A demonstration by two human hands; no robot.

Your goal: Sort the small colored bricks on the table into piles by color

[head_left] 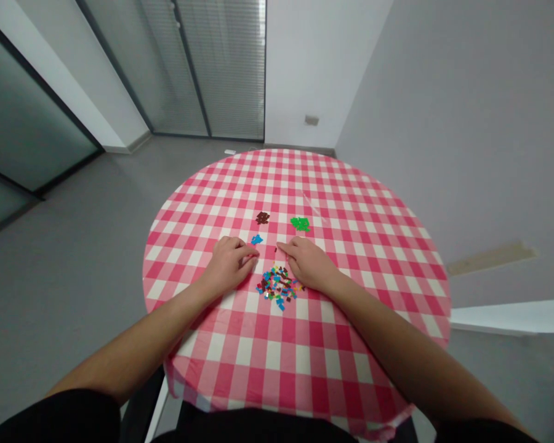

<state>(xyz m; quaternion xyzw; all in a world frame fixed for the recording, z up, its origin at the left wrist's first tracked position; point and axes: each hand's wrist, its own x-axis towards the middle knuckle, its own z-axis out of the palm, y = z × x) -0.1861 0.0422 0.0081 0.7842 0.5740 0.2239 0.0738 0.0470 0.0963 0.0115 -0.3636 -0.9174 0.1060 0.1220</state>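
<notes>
A mixed pile of small coloured pieces [279, 284] lies between my forearms on the checked cloth. Behind it are a small blue group [256, 239], a dark brown group [262, 218] and a green group [300, 224]. My left hand [232, 261] rests left of the mixed pile, thumb and forefinger apart, nothing visible between them, close to the blue group. My right hand [307, 261] lies to the right of the pile, forefinger stretched out beside a single dark brown piece [276, 250], thumb apart from it.
The round table [369, 246] has a red and white checked cloth. A thin clear strip [314, 207] lies behind the green group. Glass partitions stand at the back left, and a grey wall is on the right.
</notes>
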